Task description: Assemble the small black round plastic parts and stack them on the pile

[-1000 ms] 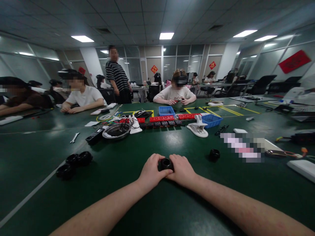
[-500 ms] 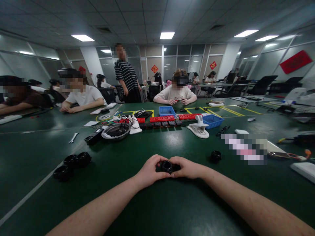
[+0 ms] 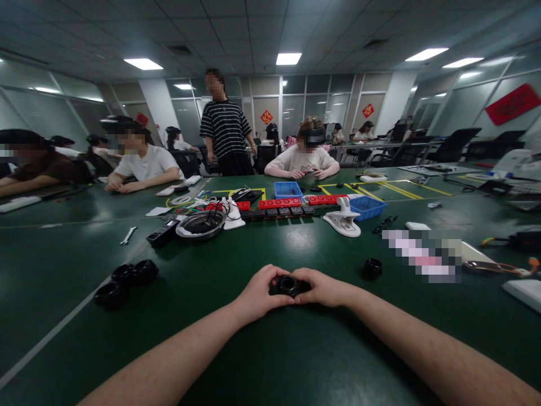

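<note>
At the middle of the table in front of me is a black round part with an open hole (image 3: 288,286), standing hole upward. My left hand (image 3: 258,293) curves around its left side, thumb in front and fingers behind. From the other side my right hand (image 3: 322,288) closes in the same way, the two thumbs nearly meeting in front. The fingertips behind the part are partly hidden. A similar black part (image 3: 373,268) stands apart to the right. Several more like it, including one black part (image 3: 110,294), sit grouped at the left.
Across the green table (image 3: 190,349) lie a wrench (image 3: 128,235), a metal bowl (image 3: 200,225), red sockets (image 3: 279,203), a white clip stand (image 3: 343,220) and a blue bin (image 3: 367,208). A smartphone-like flat item is blurred at right. Co-workers sit opposite; a person in stripes (image 3: 226,132) stands.
Both hands stay around the black part with almost no visible movement. The standing person in stripes has shifted slightly to the right and turned. My view has moved very slightly.
</note>
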Motion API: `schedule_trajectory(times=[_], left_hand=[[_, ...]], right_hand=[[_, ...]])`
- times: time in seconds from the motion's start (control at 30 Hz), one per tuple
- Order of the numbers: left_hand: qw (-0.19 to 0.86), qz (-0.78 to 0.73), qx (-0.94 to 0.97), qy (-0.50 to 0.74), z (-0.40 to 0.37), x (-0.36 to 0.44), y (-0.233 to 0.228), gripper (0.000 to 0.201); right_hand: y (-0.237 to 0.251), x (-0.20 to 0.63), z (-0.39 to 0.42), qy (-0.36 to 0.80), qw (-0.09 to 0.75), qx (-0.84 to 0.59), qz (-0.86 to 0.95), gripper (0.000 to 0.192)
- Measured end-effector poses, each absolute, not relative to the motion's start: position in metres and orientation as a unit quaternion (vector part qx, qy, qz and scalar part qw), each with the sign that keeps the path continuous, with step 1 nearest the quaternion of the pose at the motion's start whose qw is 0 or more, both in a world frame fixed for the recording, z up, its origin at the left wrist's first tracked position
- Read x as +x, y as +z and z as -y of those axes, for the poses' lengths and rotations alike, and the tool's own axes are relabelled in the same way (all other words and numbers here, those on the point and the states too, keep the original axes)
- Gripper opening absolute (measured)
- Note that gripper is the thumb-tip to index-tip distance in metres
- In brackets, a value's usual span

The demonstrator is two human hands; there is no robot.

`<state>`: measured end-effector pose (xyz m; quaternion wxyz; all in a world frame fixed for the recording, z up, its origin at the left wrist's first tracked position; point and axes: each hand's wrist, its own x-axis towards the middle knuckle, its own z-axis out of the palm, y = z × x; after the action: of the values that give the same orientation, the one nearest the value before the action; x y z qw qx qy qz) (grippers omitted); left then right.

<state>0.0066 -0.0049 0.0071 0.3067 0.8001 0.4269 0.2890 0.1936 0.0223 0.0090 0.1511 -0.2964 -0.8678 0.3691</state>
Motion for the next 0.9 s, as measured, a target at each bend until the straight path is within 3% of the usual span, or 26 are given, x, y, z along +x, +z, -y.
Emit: schedule_trajectory(times=[0.17,0.53,0.7,0.9], left_hand=[[0.292,-0.452,0.786,0.304,0.009,0.011,0.005,0.041],[0.229,-0.51,0.75,0.353,0.015,0.017,0.002,0.034],[0.277,-0.444,0.789,0.322,0.009,0.009,0.007,0.035],[0.314,-0.412,0.804,0.292,0.007,0.005,0.012,0.038]], right_hand=[[0.005,0.191,-0.021,0.345,0.144,-0.365,0.853,0.03],[-0.005,0.17,0.0,0.085,0.164,-0.499,0.847,0.032],[0.007,0.179,-0.003,0.184,0.176,-0.406,0.878,0.047],[0.011,0.194,-0.017,0.34,0.147,-0.31,0.875,0.026]])
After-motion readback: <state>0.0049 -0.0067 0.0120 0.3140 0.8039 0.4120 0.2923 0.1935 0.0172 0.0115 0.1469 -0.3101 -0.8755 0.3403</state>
